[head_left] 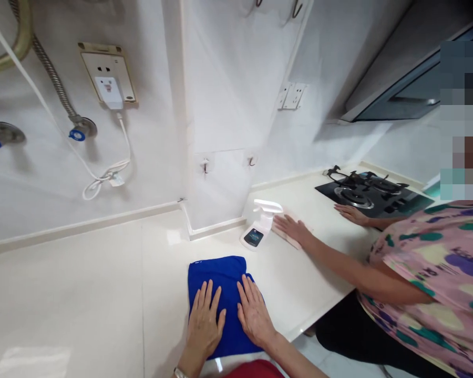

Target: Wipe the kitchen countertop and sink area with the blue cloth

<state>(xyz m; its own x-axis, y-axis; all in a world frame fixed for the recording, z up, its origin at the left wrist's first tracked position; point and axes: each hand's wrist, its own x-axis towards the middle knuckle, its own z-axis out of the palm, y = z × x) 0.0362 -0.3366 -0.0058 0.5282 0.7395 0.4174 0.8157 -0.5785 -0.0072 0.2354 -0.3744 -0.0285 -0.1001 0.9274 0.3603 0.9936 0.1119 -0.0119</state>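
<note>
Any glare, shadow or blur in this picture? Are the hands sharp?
Head view: bright glare patches on the white countertop, one at lower left; head view: shadow on the wall beside the range hood; head view: left hand, right hand and blue cloth look fairly sharp; head view: a pixelated block covers part of the right edge.

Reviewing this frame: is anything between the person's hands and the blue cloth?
Nothing visible: the left hand and right hand rest directly on the blue cloth. The bottle stands beyond its far right corner.
</note>
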